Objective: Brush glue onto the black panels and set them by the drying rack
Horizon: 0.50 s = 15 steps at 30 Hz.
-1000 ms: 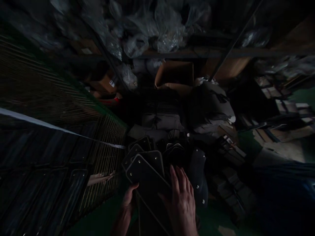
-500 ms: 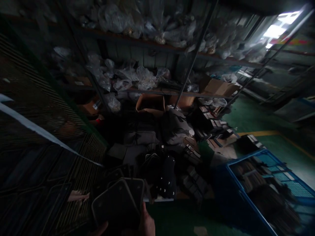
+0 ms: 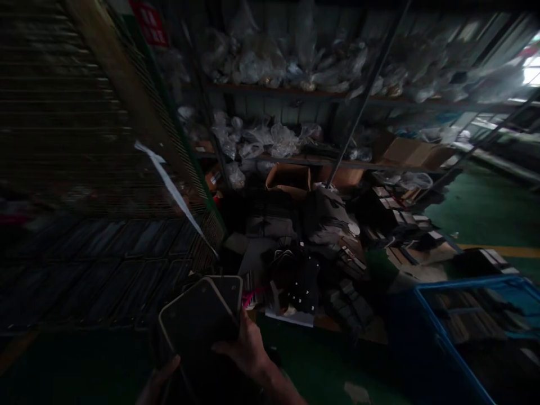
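My left hand (image 3: 162,376) and my right hand (image 3: 250,346) hold a small stack of dark flat panels (image 3: 200,320) between them, low in the middle of the view. The panels have rounded corners, pale edging and small studs near the corners. My left thumb presses on the near left edge, with its other fingers hidden. On the right edge my right hand is closed, its thumb lying across the top panel. Just beyond the right edge is a bright pink strip (image 3: 253,293), too blurred to name.
Rows of similar dark panels (image 3: 97,287) stand by a wire mesh rack (image 3: 169,124) at left. Ahead are piled dark goods (image 3: 274,219), an open cardboard box (image 3: 289,179) and shelves of plastic bags (image 3: 270,62). A blue crate (image 3: 447,343) stands at right on the green floor.
My view has turned left, so the shelves and crate sit farther right. My right thumb now shows across the panel. A hand seen by the mesh at left is out of sight.
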Each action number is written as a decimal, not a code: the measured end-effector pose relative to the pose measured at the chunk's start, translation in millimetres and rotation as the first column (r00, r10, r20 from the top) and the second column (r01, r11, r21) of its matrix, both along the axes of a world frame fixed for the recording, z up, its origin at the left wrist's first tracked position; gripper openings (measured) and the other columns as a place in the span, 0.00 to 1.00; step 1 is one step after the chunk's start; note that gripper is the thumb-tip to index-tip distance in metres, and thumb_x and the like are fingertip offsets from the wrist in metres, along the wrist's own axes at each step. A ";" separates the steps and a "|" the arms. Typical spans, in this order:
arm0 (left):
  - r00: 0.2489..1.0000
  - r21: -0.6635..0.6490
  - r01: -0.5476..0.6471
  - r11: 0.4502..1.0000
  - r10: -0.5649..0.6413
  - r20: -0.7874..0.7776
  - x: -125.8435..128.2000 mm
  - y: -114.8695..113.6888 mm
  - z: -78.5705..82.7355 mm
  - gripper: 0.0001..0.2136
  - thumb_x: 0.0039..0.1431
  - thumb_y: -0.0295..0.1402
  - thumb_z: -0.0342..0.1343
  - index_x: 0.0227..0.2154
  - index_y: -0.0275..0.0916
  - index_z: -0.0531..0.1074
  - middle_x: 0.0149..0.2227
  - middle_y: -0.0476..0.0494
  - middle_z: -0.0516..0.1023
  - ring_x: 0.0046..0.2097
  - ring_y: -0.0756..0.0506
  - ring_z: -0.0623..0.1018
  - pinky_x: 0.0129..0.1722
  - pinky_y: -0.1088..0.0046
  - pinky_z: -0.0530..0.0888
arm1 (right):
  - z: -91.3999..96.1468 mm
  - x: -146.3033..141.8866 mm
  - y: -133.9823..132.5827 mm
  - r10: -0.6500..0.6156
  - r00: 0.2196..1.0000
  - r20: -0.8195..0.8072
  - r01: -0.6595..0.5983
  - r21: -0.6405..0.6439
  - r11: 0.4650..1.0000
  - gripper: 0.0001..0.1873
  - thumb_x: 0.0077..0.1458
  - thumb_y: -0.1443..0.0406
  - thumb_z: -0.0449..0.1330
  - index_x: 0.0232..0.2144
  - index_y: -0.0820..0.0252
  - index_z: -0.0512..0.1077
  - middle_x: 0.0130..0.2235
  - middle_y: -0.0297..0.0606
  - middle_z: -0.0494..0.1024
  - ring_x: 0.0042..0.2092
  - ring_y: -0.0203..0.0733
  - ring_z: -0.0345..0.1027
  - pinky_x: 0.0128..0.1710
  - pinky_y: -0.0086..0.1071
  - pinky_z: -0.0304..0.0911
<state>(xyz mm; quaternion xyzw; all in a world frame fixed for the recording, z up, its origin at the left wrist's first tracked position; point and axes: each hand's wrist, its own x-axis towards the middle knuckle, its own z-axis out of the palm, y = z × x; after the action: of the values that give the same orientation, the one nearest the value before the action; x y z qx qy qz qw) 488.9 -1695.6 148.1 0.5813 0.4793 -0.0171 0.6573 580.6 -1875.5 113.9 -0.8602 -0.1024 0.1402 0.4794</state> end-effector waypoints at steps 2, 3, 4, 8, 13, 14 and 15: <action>0.998 0.005 -0.052 0.999 0.052 0.038 -19.4 22.4 2.8 0.26 0.33 0.43 0.63 0.43 0.63 0.76 0.31 0.55 0.84 0.47 0.28 0.80 0.43 0.45 0.79 | -0.5 -10.9 28.5 0.054 0.998 0.033 -0.052 -0.059 0.997 0.49 0.33 0.58 0.75 0.58 0.64 0.64 0.40 0.45 0.82 0.41 0.54 0.79 0.39 0.38 0.73; 0.994 0.009 -0.086 0.996 0.085 0.063 -31.4 35.1 4.3 0.26 0.31 0.42 0.64 0.42 0.62 0.77 0.32 0.55 0.84 0.49 0.27 0.79 0.45 0.45 0.79 | -0.9 -17.5 44.7 0.079 0.995 0.060 -0.075 -0.077 0.994 0.48 0.34 0.59 0.74 0.57 0.67 0.65 0.41 0.47 0.82 0.42 0.55 0.78 0.40 0.39 0.74; 0.988 0.013 -0.125 0.992 0.123 0.091 -44.6 48.5 5.6 0.26 0.28 0.41 0.65 0.40 0.61 0.78 0.33 0.55 0.84 0.52 0.27 0.77 0.47 0.46 0.78 | -1.2 -24.8 62.1 0.100 0.990 0.094 -0.092 -0.084 0.992 0.46 0.35 0.61 0.74 0.57 0.68 0.65 0.43 0.49 0.82 0.44 0.56 0.78 0.42 0.39 0.74; 0.931 -0.011 -0.305 0.952 0.301 0.206 -100.6 107.4 8.9 0.24 0.27 0.42 0.67 0.36 0.61 0.79 0.35 0.55 0.84 0.57 0.27 0.73 0.50 0.50 0.77 | 1.5 -55.4 141.7 0.147 0.960 0.239 -0.159 0.031 0.987 0.43 0.39 0.69 0.71 0.59 0.64 0.63 0.51 0.50 0.78 0.51 0.54 0.74 0.49 0.38 0.72; 0.869 -0.146 -0.398 0.906 0.423 0.256 -155.4 193.7 10.5 0.24 0.33 0.44 0.67 0.40 0.57 0.79 0.37 0.50 0.85 0.49 0.25 0.79 0.43 0.49 0.80 | 4.9 -94.8 249.7 0.245 0.943 0.224 -0.286 0.171 0.943 0.43 0.46 0.71 0.66 0.63 0.58 0.56 0.59 0.49 0.71 0.59 0.50 0.68 0.56 0.41 0.67; 0.865 -0.177 -0.397 0.901 0.432 0.256 -164.5 211.3 11.0 0.25 0.33 0.44 0.67 0.41 0.55 0.79 0.37 0.48 0.85 0.48 0.25 0.79 0.42 0.48 0.80 | 3.0 -102.5 269.4 0.264 0.939 0.218 -0.306 0.187 0.934 0.43 0.47 0.71 0.65 0.64 0.58 0.55 0.60 0.49 0.70 0.60 0.50 0.66 0.57 0.42 0.65; 0.863 -0.208 -0.392 0.896 0.437 0.254 -173.1 228.2 11.5 0.25 0.34 0.45 0.67 0.42 0.53 0.79 0.37 0.47 0.85 0.47 0.25 0.80 0.40 0.48 0.80 | 0.2 -109.8 287.8 0.279 0.936 0.216 -0.323 0.206 0.924 0.43 0.48 0.71 0.65 0.64 0.58 0.54 0.62 0.50 0.68 0.61 0.50 0.64 0.59 0.43 0.63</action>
<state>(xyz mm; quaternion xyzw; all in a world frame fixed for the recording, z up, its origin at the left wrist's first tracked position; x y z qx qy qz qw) 315.8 -1467.4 159.6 0.4094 0.4875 0.1757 0.7509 470.9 -1587.7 114.1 -0.7795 -0.2934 0.1196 0.5403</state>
